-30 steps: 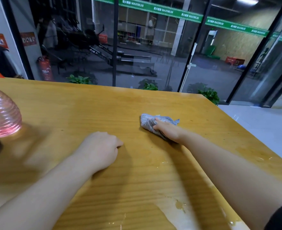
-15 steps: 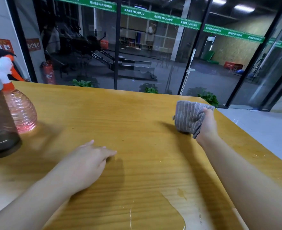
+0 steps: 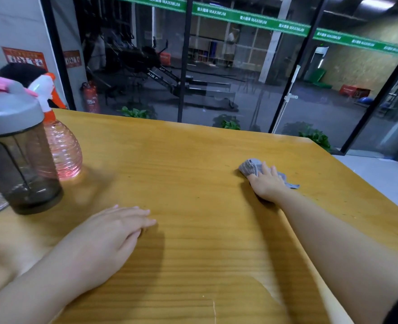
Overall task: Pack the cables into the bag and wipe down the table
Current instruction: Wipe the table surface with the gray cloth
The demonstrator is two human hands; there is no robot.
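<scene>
A grey cloth point(image 3: 249, 167) lies crumpled on the yellow wooden table point(image 3: 193, 160) toward its far right corner. My right hand point(image 3: 267, 183) lies flat on top of the cloth, fingers straight, pressing it to the wood. My left hand point(image 3: 109, 232) rests palm down on the table near the middle, fingers straight and holding nothing. No cables and no bag are in view.
A dark tumbler with a grey lid point(image 3: 17, 160) and a pink spray bottle point(image 3: 62, 150) stand at the left edge. A wet patch point(image 3: 270, 293) glistens near the front. The table's right edge point(image 3: 368, 195) drops to a white floor; glass walls stand behind.
My right hand, which held the cloth lifted off the table half a second ago, has brought it back down and now presses it flat. My left hand opened from a fist.
</scene>
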